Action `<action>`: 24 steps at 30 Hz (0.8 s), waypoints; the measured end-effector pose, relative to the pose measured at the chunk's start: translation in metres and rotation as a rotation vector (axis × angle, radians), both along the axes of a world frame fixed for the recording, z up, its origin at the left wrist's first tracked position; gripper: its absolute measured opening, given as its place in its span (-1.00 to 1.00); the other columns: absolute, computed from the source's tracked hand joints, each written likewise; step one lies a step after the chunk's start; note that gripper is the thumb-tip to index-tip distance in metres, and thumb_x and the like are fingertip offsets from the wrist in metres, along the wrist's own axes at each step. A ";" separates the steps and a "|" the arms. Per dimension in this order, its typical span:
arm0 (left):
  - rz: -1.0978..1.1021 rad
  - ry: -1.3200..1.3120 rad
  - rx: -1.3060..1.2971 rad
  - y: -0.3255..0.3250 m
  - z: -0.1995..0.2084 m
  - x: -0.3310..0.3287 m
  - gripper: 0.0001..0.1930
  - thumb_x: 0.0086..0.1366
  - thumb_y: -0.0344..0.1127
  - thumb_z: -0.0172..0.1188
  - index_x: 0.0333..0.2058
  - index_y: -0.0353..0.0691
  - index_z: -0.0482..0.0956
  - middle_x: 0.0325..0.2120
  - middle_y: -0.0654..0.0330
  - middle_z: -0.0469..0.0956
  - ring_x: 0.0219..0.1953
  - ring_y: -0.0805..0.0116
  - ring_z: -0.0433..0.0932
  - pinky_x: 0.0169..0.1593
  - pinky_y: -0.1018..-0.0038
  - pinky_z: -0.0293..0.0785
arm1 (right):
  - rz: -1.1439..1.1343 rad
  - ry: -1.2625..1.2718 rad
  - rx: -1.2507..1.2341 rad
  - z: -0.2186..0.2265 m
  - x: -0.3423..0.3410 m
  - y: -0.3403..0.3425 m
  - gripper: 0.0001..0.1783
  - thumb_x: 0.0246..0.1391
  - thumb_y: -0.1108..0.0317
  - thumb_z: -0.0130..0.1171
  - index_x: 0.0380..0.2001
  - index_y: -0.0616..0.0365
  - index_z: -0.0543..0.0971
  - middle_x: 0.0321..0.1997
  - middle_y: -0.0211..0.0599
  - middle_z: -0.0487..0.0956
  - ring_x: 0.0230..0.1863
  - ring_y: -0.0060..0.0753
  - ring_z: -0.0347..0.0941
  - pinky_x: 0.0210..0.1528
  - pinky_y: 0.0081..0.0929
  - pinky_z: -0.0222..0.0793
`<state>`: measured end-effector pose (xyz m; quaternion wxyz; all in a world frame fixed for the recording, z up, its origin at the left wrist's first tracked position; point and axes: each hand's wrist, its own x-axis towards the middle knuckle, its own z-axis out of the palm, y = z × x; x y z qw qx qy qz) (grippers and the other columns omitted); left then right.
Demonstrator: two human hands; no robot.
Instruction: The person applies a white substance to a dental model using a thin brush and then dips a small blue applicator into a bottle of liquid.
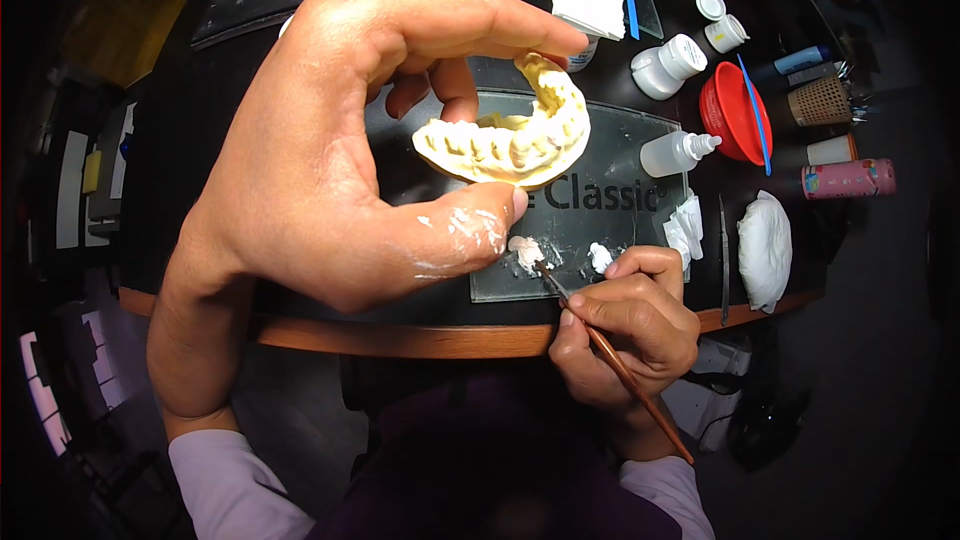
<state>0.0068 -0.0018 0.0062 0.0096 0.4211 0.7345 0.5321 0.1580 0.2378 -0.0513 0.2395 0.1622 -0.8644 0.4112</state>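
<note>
My left hand (300, 150) grips a pale yellow dental cast (530, 145) between thumb and fingers, raised above the table. White smears mark that thumb. The cast is arch-shaped, with a row of teeth along it. In my right hand (640, 325) is a thin brush (625, 370) with a brown wooden handle, pinched between thumb and fingers. Its dark tip touches a pinkish-white dab of paste (527, 254) on a glass slab (590, 270). A smaller white dab (600, 258) lies to the right, close to my right fingers.
Around the slab stand a dropper bottle (675, 153), a red bowl (728, 115) with a blue stick across it, and a white jar (668, 67). Metal tweezers (724, 260) and a white wad (764, 252) lie at the right. Folded tissue (588, 6) sits at the back.
</note>
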 end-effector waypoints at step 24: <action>-0.140 -0.030 0.060 0.005 -0.006 -0.002 -0.19 -0.12 -0.34 0.39 0.22 -0.50 0.59 -0.01 -0.03 0.73 -0.37 0.46 0.59 -0.17 0.53 0.56 | 0.177 0.229 -0.315 0.037 -0.027 0.000 -0.78 0.04 0.54 0.36 -0.20 0.17 0.63 -0.38 -0.23 0.70 -0.22 -0.23 0.57 -0.01 -0.27 0.51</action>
